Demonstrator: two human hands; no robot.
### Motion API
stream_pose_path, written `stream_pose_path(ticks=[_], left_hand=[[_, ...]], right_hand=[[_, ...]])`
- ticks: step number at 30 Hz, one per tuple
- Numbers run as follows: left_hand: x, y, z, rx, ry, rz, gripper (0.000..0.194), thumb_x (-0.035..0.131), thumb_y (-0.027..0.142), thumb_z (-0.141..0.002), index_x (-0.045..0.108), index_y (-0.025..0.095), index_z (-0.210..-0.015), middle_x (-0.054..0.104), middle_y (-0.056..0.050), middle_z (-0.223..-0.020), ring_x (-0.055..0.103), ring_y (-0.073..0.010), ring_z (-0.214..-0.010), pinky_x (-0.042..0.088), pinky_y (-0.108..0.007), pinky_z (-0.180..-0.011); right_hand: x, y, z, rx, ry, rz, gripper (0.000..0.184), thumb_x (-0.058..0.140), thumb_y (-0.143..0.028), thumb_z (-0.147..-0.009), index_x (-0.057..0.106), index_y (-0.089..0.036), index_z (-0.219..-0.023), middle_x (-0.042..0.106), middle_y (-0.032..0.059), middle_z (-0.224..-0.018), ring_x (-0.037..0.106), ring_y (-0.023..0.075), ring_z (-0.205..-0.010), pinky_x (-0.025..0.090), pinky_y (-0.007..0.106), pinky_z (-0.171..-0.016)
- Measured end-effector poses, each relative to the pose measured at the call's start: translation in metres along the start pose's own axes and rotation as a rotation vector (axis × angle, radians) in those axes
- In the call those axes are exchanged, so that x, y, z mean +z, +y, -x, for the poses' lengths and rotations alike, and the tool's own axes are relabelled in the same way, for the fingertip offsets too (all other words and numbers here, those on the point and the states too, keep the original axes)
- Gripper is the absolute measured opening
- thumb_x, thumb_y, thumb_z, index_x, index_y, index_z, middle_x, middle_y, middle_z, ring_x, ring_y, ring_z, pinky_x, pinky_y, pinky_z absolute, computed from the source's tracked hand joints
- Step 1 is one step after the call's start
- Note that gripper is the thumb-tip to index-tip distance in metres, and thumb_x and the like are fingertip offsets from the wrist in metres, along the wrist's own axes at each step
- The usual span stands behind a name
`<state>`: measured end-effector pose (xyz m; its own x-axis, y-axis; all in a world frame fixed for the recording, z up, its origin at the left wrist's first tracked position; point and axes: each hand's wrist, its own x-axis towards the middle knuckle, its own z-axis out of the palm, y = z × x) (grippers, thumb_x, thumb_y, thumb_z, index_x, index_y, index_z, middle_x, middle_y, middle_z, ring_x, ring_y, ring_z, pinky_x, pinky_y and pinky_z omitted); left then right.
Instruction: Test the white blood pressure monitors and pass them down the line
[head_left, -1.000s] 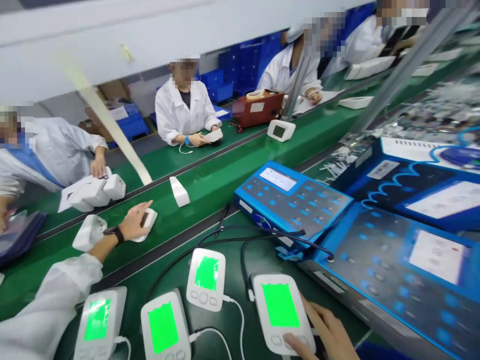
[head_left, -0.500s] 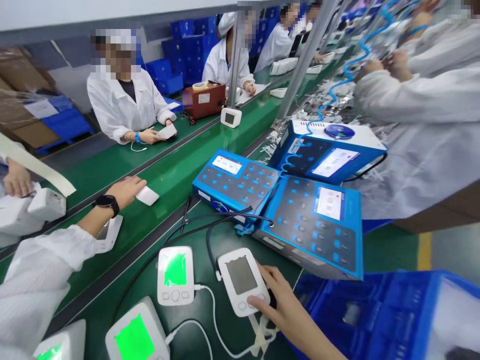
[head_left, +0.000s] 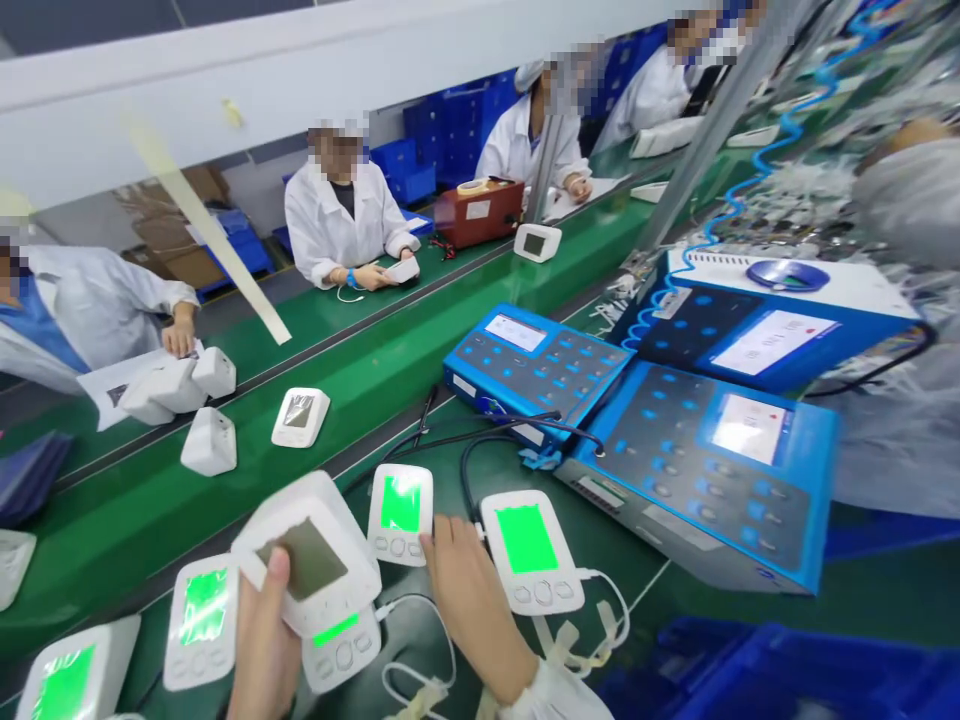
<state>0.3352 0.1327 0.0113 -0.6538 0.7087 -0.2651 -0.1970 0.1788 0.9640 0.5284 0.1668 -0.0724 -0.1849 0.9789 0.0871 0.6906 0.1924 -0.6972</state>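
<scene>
My left hand (head_left: 264, 640) grips a white blood pressure monitor (head_left: 319, 545) with a dark grey screen, thumb over its front. This monitor is tilted above another lit monitor (head_left: 343, 648), hiding most of that screen. My right hand (head_left: 469, 590) is between two lit monitors, back upward, fingers partly bent. Its thumb side is at the lower right corner of the middle monitor (head_left: 401, 515), and contact is unclear. To its right lies a monitor (head_left: 532, 550) with a green screen, a black hose at its left side and a white cable at its right.
Two more lit monitors (head_left: 201, 620) (head_left: 75, 670) stand at front left. Blue test boxes (head_left: 540, 375) (head_left: 705, 470) with screens are on the right. On the green belt (head_left: 259, 465) sit a dark-screened monitor (head_left: 300, 417) and other white units. A blue bin (head_left: 787, 670) occupies the lower right. Co-workers sit opposite.
My left hand has come back from the belt and now holds a dark-screened monitor. My right hand has left the right-hand monitor, whose screen turned from grey to green. The view has swung left.
</scene>
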Motion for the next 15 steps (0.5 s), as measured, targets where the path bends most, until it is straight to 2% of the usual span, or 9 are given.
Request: stream_pose_path(ticks=[3, 6, 9, 10, 12, 15], left_hand=[[-0.020, -0.024, 0.018, -0.130, 0.088, 0.037, 0.077, 0.075, 0.069, -0.079, 0.053, 0.036, -0.145, 0.072, -0.002, -0.131, 0.059, -0.0336, -0.136, 0.058, -0.043, -0.105], [-0.029, -0.029, 0.024, -0.224, 0.108, 0.037, 0.076, 0.069, 0.070, -0.084, 0.047, 0.039, -0.150, 0.068, -0.002, -0.139, 0.059, -0.0344, -0.136, 0.061, -0.044, -0.101], [-0.029, -0.027, 0.023, -0.265, 0.093, 0.019, 0.070, 0.067, 0.067, -0.088, 0.047, 0.038, -0.149, 0.070, -0.004, -0.137, 0.065, -0.0330, -0.129, 0.062, -0.043, -0.098], [-0.028, -0.027, 0.022, -0.277, 0.068, 0.017, 0.069, 0.067, 0.066, -0.089, 0.048, 0.037, -0.149, 0.071, -0.005, -0.134, 0.067, -0.0325, -0.126, 0.062, -0.043, -0.097], [-0.024, -0.026, 0.020, -0.302, 0.005, 0.036, 0.069, 0.069, 0.064, -0.087, 0.051, 0.033, -0.146, 0.073, -0.007, -0.130, 0.070, -0.0319, -0.120, 0.062, -0.042, -0.095], [-0.015, -0.024, 0.015, -0.299, -0.083, 0.082, 0.077, 0.078, 0.065, -0.080, 0.056, 0.024, -0.142, 0.073, -0.011, -0.128, 0.071, -0.0327, -0.116, 0.061, -0.042, -0.095]], right_hand=[[0.012, 0.000, -0.011, 0.009, -0.026, -0.015, 0.064, 0.014, -0.050, -0.112, 0.064, -0.021, -0.084, 0.068, 0.0132, -0.077, 0.066, 0.0271, -0.066, 0.044, 0.035, -0.059], [0.013, 0.008, -0.013, 0.007, -0.040, -0.075, 0.070, 0.013, -0.061, -0.110, 0.058, -0.024, -0.070, 0.067, 0.0094, -0.068, 0.064, 0.0237, -0.060, 0.038, 0.033, -0.057], [0.005, 0.010, -0.013, 0.036, -0.033, -0.152, 0.070, 0.020, -0.072, -0.106, 0.047, -0.026, -0.059, 0.057, 0.0038, -0.055, 0.055, 0.0213, -0.052, 0.036, 0.033, -0.055], [0.000, 0.008, -0.011, 0.046, -0.030, -0.179, 0.070, 0.021, -0.073, -0.105, 0.046, -0.027, -0.058, 0.055, 0.0028, -0.054, 0.054, 0.0208, -0.051, 0.037, 0.033, -0.054], [-0.012, -0.001, -0.005, 0.037, -0.046, -0.247, 0.068, 0.022, -0.068, -0.107, 0.053, -0.025, -0.065, 0.063, 0.0037, -0.064, 0.060, 0.0216, -0.061, 0.045, 0.032, -0.060], [-0.032, -0.019, 0.008, 0.000, -0.177, -0.443, 0.050, 0.030, -0.055, -0.111, 0.067, -0.025, -0.096, 0.073, 0.0044, -0.094, 0.069, 0.0224, -0.090, 0.053, 0.031, -0.081]])
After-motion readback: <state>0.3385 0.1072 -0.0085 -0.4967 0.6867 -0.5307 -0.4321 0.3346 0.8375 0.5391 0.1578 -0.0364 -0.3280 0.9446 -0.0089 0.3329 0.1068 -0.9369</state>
